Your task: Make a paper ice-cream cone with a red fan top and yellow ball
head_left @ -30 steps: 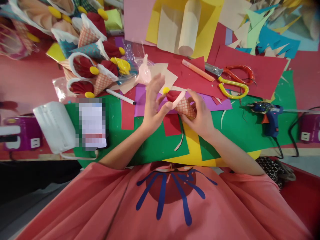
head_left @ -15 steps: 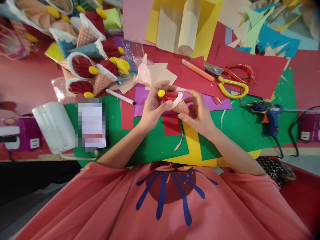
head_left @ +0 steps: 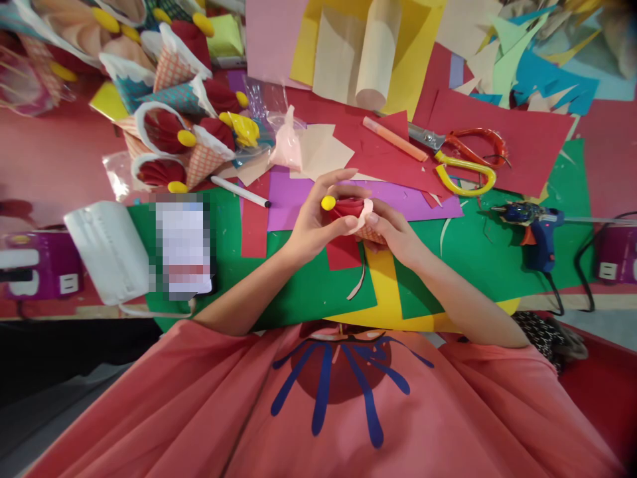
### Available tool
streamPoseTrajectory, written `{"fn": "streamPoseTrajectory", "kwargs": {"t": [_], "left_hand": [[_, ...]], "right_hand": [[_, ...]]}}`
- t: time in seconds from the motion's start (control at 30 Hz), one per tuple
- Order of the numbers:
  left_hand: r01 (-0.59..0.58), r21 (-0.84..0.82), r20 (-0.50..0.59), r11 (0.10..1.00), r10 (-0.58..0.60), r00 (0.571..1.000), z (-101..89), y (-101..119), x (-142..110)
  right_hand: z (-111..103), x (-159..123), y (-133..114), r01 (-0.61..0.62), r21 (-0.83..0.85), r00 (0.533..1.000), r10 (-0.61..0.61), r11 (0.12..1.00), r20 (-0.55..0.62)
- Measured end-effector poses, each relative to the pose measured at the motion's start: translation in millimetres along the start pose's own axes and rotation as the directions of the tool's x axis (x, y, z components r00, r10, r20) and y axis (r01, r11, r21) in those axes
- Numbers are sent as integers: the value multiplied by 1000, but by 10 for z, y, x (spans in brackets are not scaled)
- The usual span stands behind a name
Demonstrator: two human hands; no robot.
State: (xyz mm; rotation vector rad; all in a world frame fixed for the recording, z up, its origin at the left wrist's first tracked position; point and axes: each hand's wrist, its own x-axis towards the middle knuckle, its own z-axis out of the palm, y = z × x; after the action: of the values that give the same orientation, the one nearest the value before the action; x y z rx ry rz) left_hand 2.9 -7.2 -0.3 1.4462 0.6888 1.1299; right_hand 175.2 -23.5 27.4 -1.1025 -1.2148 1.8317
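Between my two hands is a small craft ice-cream cone with a checked orange cone, a red pleated top, a pale rim and a yellow ball at its tip. My left hand is wrapped round the red end, thumb pressed on the pale rim. Around the checked part closes my right hand, its thumb near the rim; the cone's lower end is mostly hidden by these fingers. Under the hands lie a purple paper sheet and a red paper piece.
Several finished cones are heaped at the back left. Scissors and an orange marker lie beyond my hands. A blue glue gun sits at right, a phone and white box at left, a white pen between.
My left hand has closed from spread fingers onto the cone's red end. My right hand has shifted its hold and moved in along the cone toward the rim. The cone has turned slightly.
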Motion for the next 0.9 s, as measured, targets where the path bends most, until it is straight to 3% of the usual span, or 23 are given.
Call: {"fn": "streamPoseTrajectory", "kwargs": {"t": [0.17,0.33,0.5,0.77,0.9], "left_hand": [[49,-60,-69,997,-53,996,35,-30,-15],[9,-159,-39,987,-15,999,32,-37,-12],[17,-30,-25,999,-18,1000,24,-28,-16],[45,-58,-33,997,-47,998,-35,-45,5],[95,-38,-20,995,-96,995,-47,-54,10]], "right_hand": [[-11,-9,31,-2,-25,999,3,1000,42],[-23,-9,50,5,11,998,-5,1000,58],[-14,-4,21,18,31,998,-20,999,66],[9,-20,22,62,-202,997,-52,977,57],[11,-24,13,50,-234,998,-37,971,58]]}}
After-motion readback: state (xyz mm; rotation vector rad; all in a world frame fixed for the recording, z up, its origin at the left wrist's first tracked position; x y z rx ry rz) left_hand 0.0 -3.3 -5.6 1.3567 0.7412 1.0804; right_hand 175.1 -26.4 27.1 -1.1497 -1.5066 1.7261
